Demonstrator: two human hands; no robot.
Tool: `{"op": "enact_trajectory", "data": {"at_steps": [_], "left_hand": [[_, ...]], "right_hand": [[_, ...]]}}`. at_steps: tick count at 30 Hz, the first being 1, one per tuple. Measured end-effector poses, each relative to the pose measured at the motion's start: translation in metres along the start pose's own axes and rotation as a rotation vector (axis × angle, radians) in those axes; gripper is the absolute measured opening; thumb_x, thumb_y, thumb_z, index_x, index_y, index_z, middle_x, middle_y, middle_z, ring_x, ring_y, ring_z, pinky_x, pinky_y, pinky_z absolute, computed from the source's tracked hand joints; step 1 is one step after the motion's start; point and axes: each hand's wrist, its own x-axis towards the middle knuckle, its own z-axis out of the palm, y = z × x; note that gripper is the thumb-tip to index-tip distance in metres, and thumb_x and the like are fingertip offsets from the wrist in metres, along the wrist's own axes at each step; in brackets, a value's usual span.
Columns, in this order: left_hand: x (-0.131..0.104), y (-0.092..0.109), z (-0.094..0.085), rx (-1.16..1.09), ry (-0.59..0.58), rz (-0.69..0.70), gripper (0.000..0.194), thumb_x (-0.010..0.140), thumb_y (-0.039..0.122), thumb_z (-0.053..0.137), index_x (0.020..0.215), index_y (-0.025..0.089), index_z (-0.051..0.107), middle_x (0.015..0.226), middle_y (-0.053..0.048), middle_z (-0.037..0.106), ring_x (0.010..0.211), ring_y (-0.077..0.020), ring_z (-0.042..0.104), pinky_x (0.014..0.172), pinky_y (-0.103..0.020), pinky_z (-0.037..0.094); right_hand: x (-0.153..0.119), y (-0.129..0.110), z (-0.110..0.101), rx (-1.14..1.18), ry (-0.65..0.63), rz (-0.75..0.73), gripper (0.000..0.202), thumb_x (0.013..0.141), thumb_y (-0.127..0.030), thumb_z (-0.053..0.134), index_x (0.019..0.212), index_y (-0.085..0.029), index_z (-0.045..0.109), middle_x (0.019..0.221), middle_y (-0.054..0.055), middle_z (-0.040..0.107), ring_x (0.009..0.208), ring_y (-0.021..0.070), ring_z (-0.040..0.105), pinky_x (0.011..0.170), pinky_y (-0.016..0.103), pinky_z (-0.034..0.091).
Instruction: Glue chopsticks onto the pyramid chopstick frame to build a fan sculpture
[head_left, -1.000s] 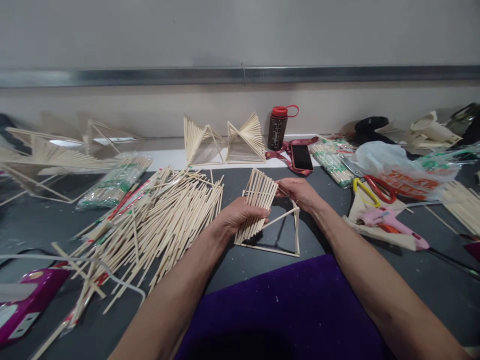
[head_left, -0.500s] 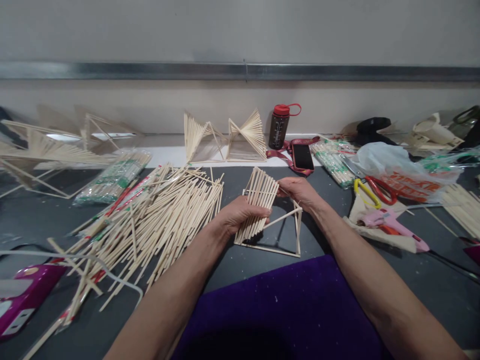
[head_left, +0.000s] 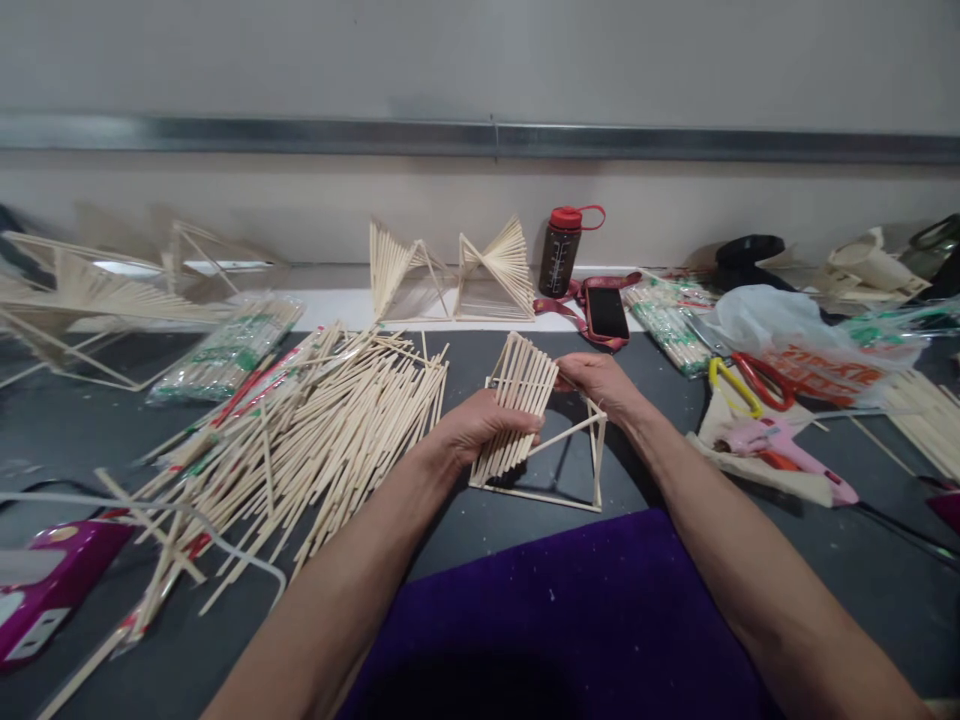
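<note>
On the dark tabletop in front of me is a small frame of thin wooden sticks (head_left: 536, 496), with a slanted row of sticks (head_left: 525, 370) fixed side by side across its left part. My left hand (head_left: 491, 425) grips this row, thumb across the front and fingers hidden behind. At the row's upper right edge, my right hand (head_left: 596, 380) pinches the stick ends; its fingertips are partly out of sight. One diagonal stick runs from the row to the frame's right corner. Left of the frame lies a big loose pile of wooden sticks (head_left: 360, 420).
Two finished-looking twisted stick models (head_left: 499, 275) stand at the back near a water bottle (head_left: 559, 255) and a phone (head_left: 606, 312). To the right are scissors (head_left: 776, 385), a pink glue gun (head_left: 795, 455) and a plastic bag (head_left: 795, 330). A magenta device (head_left: 75, 570) with a pale cable sits left.
Both hands keep the same hold on the stick frame, with hardly any movement. The view has shifted very slightly.
</note>
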Motion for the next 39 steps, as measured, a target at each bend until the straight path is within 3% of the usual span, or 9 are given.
{"op": "enact_trajectory", "data": {"at_steps": [9, 18, 28, 39], "left_hand": [[-0.002, -0.002, -0.005, 0.046, -0.105, -0.032, 0.013, 0.058, 0.024, 0.075, 0.065, 0.017, 0.066, 0.057, -0.008, 0.064, 0.050, -0.0181, 0.055, 0.047, -0.030, 0.044], [0.001, -0.009, -0.020, 0.024, -0.288, -0.042, 0.015, 0.057, 0.021, 0.076, 0.069, 0.015, 0.069, 0.062, -0.007, 0.066, 0.057, -0.0194, 0.062, 0.056, -0.034, 0.052], [0.013, -0.018, -0.023, -0.030, -0.311, -0.079, 0.025, 0.053, 0.020, 0.080, 0.071, 0.010, 0.066, 0.060, -0.006, 0.065, 0.052, -0.0158, 0.061, 0.051, -0.028, 0.053], [0.014, -0.021, -0.021, -0.062, -0.317, -0.073, 0.029, 0.052, 0.020, 0.082, 0.071, 0.009, 0.064, 0.060, -0.006, 0.064, 0.051, -0.0151, 0.061, 0.051, -0.028, 0.053]], "right_hand": [[-0.003, 0.001, -0.004, 0.014, -0.006, -0.004, 0.031, 0.067, -0.048, 0.077, 0.080, -0.021, 0.076, 0.077, 0.004, 0.071, 0.070, 0.0189, 0.064, 0.077, 0.035, 0.052], [0.000, 0.006, -0.006, -0.031, 0.015, 0.009, 0.034, 0.064, -0.052, 0.077, 0.079, -0.021, 0.076, 0.080, 0.005, 0.072, 0.073, 0.0214, 0.065, 0.077, 0.036, 0.053], [-0.003, 0.002, -0.002, 0.014, 0.003, -0.045, 0.028, 0.068, -0.046, 0.076, 0.079, -0.020, 0.077, 0.074, 0.003, 0.070, 0.067, 0.0153, 0.062, 0.070, 0.029, 0.052], [0.002, 0.010, -0.008, 0.004, 0.013, -0.024, 0.029, 0.067, -0.047, 0.077, 0.078, -0.020, 0.076, 0.074, 0.003, 0.070, 0.068, 0.0167, 0.063, 0.069, 0.029, 0.053]]}}
